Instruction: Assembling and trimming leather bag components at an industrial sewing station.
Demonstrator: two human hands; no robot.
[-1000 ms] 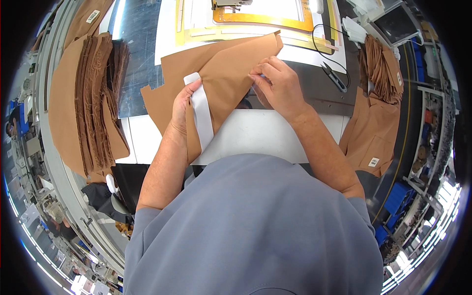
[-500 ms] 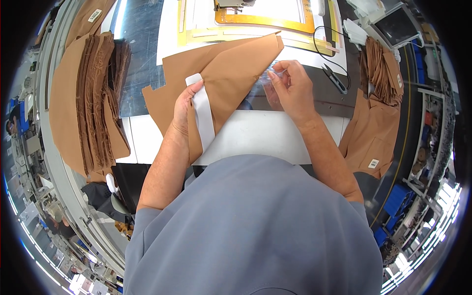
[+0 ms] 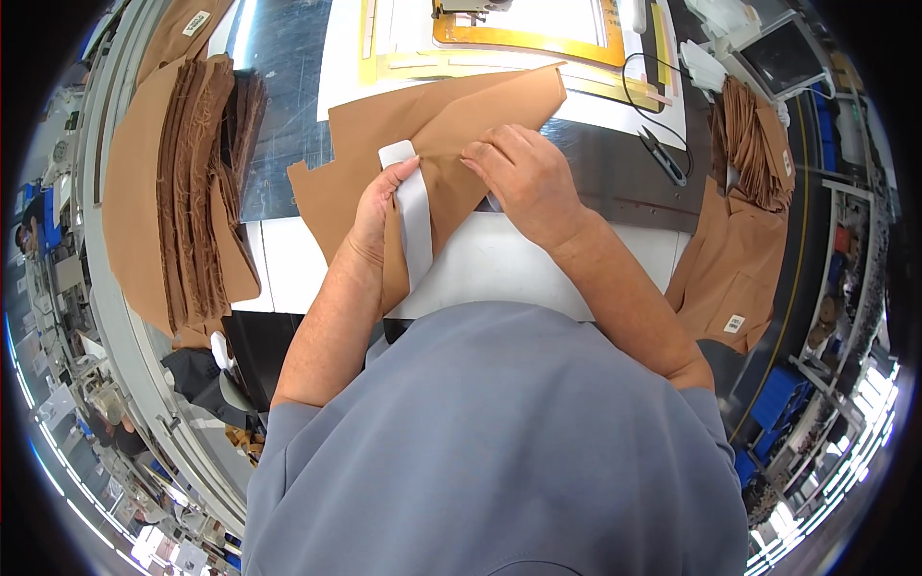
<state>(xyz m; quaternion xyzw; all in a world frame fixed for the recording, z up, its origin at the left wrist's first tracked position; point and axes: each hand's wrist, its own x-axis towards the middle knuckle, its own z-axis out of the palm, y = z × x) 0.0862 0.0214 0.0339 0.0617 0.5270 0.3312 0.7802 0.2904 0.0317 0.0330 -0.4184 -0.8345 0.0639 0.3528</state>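
A flat brown fabric piece (image 3: 370, 125) with a notched left edge lies partly over the table, its near end hanging toward me. My left hand (image 3: 377, 206) is closed on its near part, thumb on top. Under that thumb, a white strip (image 3: 414, 226) with a rounded upper end runs down along the fabric. My right hand (image 3: 528, 182) is over the right part of the piece, fingers curled and pinched together at its surface. Whatever is between those fingertips is hidden.
Stacked brown fabric pieces (image 3: 197, 192) with frayed edges stand at left; more brown pieces (image 3: 754, 144) hang at right. Thread snips (image 3: 662, 158) lie near a black cable. A yellow frame (image 3: 528, 43) sits beneath a machine head at the back. A screen (image 3: 783, 53) stands far right.
My right hand has moved left from beside the fabric to over it, its fingers closing further. My left hand keeps its hold on the fabric and strip; the whole view has shifted slightly.
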